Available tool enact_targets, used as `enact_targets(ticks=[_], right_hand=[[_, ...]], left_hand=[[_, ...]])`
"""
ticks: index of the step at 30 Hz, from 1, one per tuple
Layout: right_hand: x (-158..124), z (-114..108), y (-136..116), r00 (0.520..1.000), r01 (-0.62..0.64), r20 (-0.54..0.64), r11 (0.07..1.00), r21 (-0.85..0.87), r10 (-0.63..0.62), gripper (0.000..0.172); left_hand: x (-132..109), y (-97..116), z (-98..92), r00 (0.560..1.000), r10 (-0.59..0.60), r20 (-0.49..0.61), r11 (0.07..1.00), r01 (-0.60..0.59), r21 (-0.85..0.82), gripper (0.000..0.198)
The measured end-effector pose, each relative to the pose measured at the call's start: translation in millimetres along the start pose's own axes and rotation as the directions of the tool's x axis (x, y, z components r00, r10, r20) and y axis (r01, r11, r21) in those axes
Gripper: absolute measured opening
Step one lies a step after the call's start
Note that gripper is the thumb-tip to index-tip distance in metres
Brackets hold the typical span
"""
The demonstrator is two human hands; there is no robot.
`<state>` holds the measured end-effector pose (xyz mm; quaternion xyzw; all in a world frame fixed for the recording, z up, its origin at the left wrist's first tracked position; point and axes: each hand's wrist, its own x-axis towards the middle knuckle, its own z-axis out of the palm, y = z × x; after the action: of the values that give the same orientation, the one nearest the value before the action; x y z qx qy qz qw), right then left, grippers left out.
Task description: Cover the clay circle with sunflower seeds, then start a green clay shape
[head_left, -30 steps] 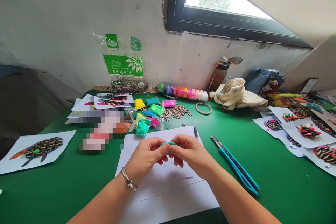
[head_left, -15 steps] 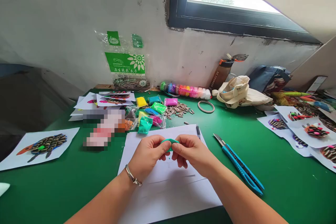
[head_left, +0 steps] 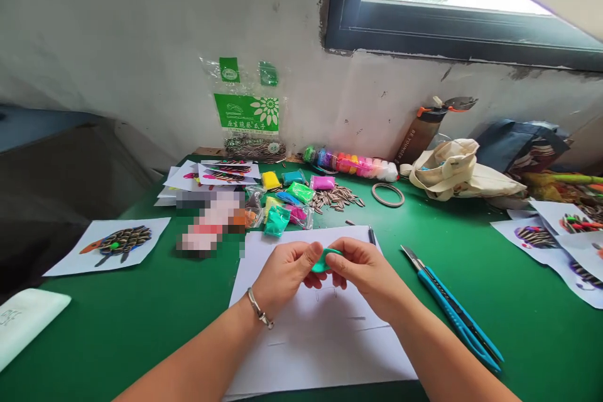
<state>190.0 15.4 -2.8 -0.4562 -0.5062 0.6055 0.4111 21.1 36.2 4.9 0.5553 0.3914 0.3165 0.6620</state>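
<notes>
Green table [head_left: 117, 320], hands [head_left: 286, 267] close together

teal piece [head_left: 321, 262], white paper [head_left: 330, 361], green table [head_left: 141, 326], blue cutter handle [head_left: 455, 315], dark seeds [head_left: 134, 240] striped pale, brown bottle [head_left: 421, 133] trimmed orange.

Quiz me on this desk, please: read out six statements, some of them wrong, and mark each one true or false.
1. The right hand has its thumb on a green piece. True.
2. The bracelet is on the right wrist. False: the bracelet is on the left wrist.
3. The blue utility knife lies on top of the white paper. False: the knife lies on the green table, right of the paper.
4. The ring lies to the right of the loose seeds. True.
5. The dot on the seed-covered animal at the left is red. False: the dot is green.
6. A pen lies near the paper's far right corner. True.
</notes>
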Motion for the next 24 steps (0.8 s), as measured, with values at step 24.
enact_targets(ticks=[24], right_hand=[[3.4,2.0,-1.3,0.998,-0.037,-0.042,0.998,-0.041,0.035,0.019]], left_hand=[[3.3,-2.4,-4.9,0.985,-0.17,-0.006,0.985,0.17,0.034,0.039]])
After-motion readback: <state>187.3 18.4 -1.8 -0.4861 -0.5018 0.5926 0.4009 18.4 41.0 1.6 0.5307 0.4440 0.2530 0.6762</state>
